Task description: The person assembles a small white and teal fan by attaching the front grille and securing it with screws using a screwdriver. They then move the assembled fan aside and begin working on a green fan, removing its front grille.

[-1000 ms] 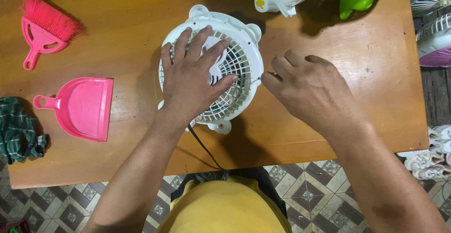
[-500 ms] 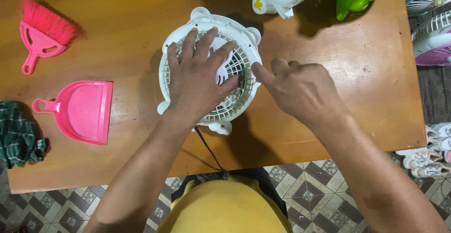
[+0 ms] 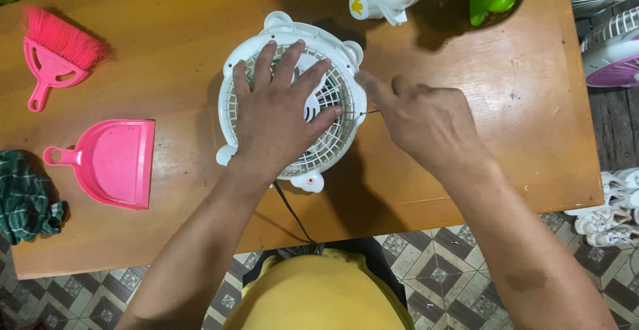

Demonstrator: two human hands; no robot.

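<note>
I see a round white plastic fan (image 3: 293, 100) with a gridded grille and small ear-like bumps lying flat on the glossy wooden bench (image 3: 466, 164). My left hand (image 3: 279, 114) lies on the grille, fingers spread flat. My right hand (image 3: 426, 120) sits just right of it, fingertips pinched at the rim; since a second ago it has slid closer in. Well left of my left hand lie a smooth pink dustpan (image 3: 110, 164) and a bristly pink brush (image 3: 56, 54).
</note>
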